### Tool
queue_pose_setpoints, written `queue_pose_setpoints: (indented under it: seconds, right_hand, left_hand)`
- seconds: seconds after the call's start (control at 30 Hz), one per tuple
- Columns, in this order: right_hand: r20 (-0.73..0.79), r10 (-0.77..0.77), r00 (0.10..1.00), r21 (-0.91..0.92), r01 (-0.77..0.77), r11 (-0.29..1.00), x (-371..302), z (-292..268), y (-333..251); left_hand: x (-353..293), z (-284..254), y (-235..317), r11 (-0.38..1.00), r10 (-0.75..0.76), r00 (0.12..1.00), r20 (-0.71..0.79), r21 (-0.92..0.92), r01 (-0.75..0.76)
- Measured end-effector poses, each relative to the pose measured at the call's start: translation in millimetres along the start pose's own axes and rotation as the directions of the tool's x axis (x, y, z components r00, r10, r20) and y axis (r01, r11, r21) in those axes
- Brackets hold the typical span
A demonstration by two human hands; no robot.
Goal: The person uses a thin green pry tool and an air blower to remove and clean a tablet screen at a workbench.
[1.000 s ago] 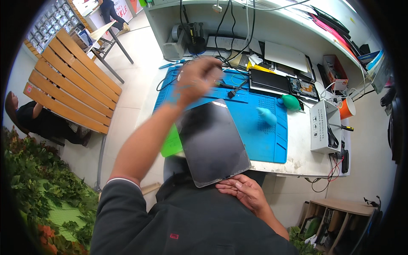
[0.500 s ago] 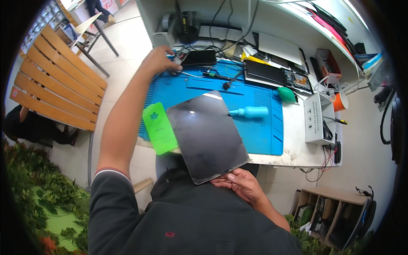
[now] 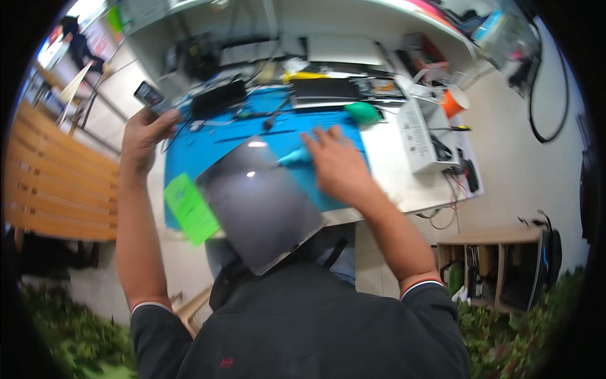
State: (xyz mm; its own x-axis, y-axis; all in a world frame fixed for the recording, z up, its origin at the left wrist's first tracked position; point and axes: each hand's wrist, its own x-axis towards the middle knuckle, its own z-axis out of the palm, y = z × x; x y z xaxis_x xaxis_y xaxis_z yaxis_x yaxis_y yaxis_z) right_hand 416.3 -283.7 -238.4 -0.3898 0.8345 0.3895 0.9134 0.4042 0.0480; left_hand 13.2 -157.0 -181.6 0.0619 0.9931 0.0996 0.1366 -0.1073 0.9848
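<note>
Both hands split at a cluttered repair counter, a tablet lying face-up between them.

The white counter [image 3: 404,189] carries a blue rubber work mat [image 3: 189,161]; on it the large dark glass-fronted tablet [image 3: 259,205] overhangs the near edge, a green card [image 3: 189,208] just left of it. The right hand [image 3: 338,164], fingers spread open, rests on a teal-handled tool [image 3: 291,156]; gripping it looks like the next need. The left hand [image 3: 144,132], far left, has its fingers closed on a small dark phone [image 3: 149,95]. A wooden slatted bench [image 3: 50,183] stands left.
</note>
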Motion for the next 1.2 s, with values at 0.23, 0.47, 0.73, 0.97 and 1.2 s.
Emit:
queue_pose_setpoints:
  seconds: [0.23,0.47,0.73,0.97,1.2]
  right_hand:
    - [-0.052,0.227,0.973,0.269,-0.205,0.941,-26.9,-15.3,40.5]
    - [-0.137,0.754,0.643,0.447,-0.639,0.626,-117.0,-5.5,89.0]
    - [-0.137,0.800,0.584,0.508,-0.652,0.563,-117.6,2.6,82.5]
    - [-0.269,0.734,0.624,0.461,-0.586,0.667,-165.8,-22.5,28.7]
    - [0.524,0.505,0.685,0.823,-0.561,-0.092,-194.6,-32.4,-70.1]
  left_hand:
    - [-165.3,-3.0,17.5,0.977,-0.172,0.980,0.105,-0.108,0.183]
    - [-256.5,49.5,-25.9,0.853,-0.458,0.888,-0.042,-0.303,0.425]
    - [-260.7,79.4,-32.0,0.868,-0.478,0.866,-0.148,-0.229,0.440]
    - [-262.8,86.7,-38.5,0.894,-0.447,0.869,-0.211,-0.149,0.423]
    - [-262.8,89.1,-39.9,0.893,-0.446,0.864,-0.233,-0.058,0.445]
